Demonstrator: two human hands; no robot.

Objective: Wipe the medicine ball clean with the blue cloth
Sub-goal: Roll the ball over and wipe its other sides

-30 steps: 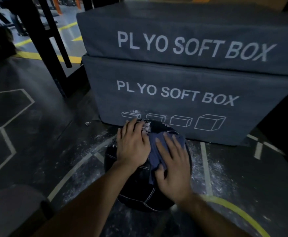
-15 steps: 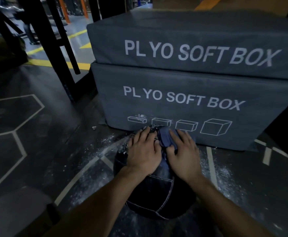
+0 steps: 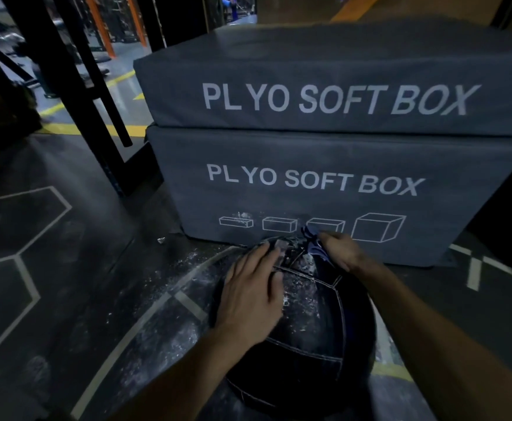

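Note:
A black stitched medicine ball (image 3: 309, 335) lies on the dark gym floor, with white dust speckled over its top. My left hand (image 3: 253, 290) rests flat on the ball's upper left side, fingers straight. The blue cloth (image 3: 314, 249) is bunched at the ball's far top edge. My right hand (image 3: 344, 252) grips that cloth there, close to the lower box, and its fingertips are hidden behind the ball's curve.
Two stacked grey "PLYO SOFT BOX" blocks (image 3: 324, 177) stand right behind the ball. A black rack frame (image 3: 75, 86) rises at the left. White powder (image 3: 172, 275) is scattered on the floor left of the ball, among painted lines.
My right hand has slid the cloth from the ball's top middle to its far edge and bunched it. My left hand has shifted a little down the left side.

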